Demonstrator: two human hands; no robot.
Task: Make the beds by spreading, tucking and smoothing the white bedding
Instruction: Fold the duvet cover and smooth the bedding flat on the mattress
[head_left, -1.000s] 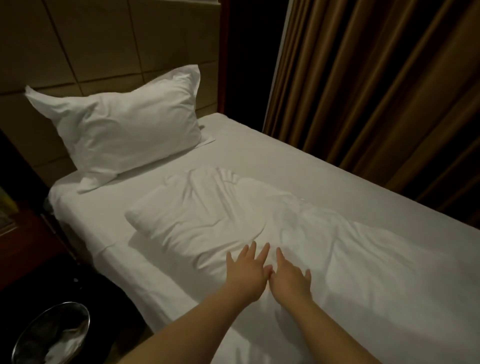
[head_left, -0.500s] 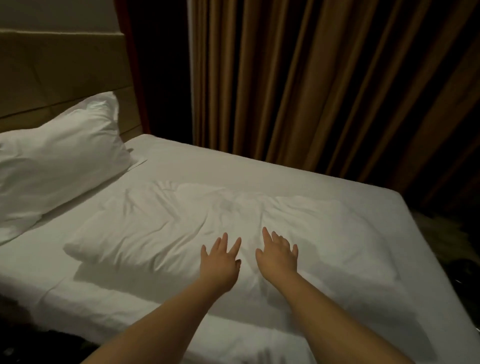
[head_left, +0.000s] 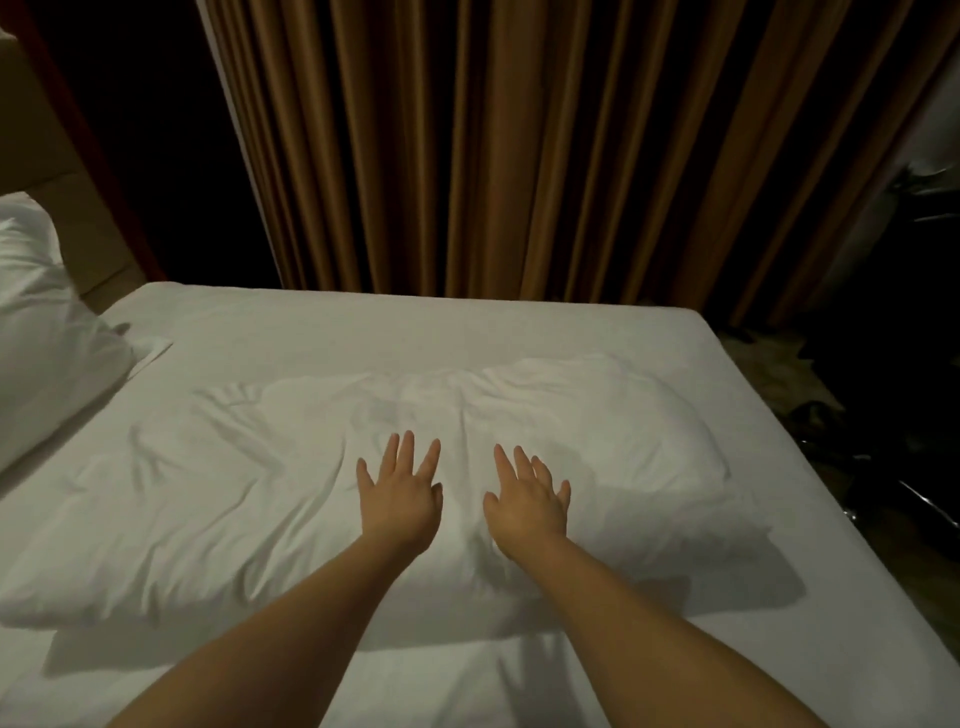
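Left hand (head_left: 401, 503) and right hand (head_left: 525, 508) rest flat, fingers spread, gripping nothing, on the folded white duvet (head_left: 249, 499); pillow (head_left: 47, 332) at nine o'clock.

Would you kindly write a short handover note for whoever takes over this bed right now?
Left hand: open, flat on the folded white duvet.
Right hand: open, flat on it too, apart from the left.
Duvet lies creased across the middle of the white-sheeted mattress; plump white pillow at the head end.
Done: sheet on, pillow placed.
Left: spread, tuck, smooth the duvet.
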